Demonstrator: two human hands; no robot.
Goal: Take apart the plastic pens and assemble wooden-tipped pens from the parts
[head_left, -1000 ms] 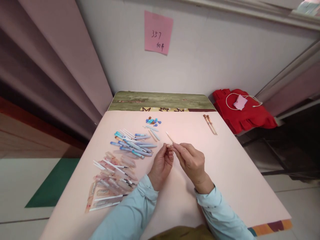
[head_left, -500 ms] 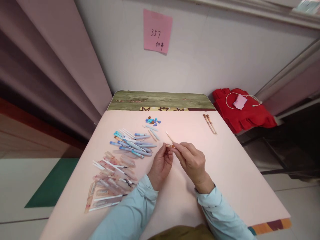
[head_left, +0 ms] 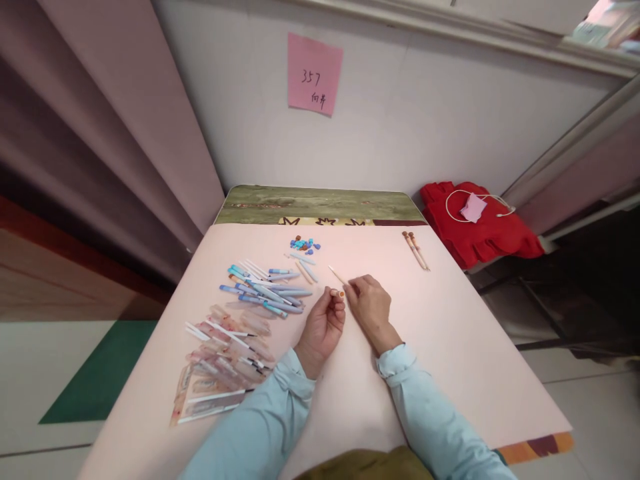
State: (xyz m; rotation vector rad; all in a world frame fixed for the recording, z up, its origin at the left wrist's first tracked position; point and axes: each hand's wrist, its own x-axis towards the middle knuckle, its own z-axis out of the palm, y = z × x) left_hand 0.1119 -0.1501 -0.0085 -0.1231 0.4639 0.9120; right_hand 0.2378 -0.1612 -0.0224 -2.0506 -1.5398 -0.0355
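My left hand [head_left: 325, 327] is closed, pinching a short beige pen section [head_left: 337, 293] with an orange-brown end that faces right. Beside it, my right hand [head_left: 369, 303] rests low over the table with its fingers bent together. Those fingertips are on the rear end of a slim beige pen barrel [head_left: 337, 273], whose pointed tip sticks out to the upper left. A few loose pale barrels [head_left: 306, 270] lie just beyond my left hand. Small blue, turquoise and brown caps [head_left: 303, 245] sit in a heap farther back.
Left of my hands lies a pile of blue pen barrels [head_left: 270, 290], with clear pinkish parts and white refills [head_left: 230, 347] nearer me. Two beige pens with brown tops [head_left: 416, 251] lie at the back right. Red cloth [head_left: 465, 247] sits beyond the table's right edge.
My right hand has come away from the piece in my left hand and lowered to the beige barrel on the table. The left hand has stayed in place, holding the short section.
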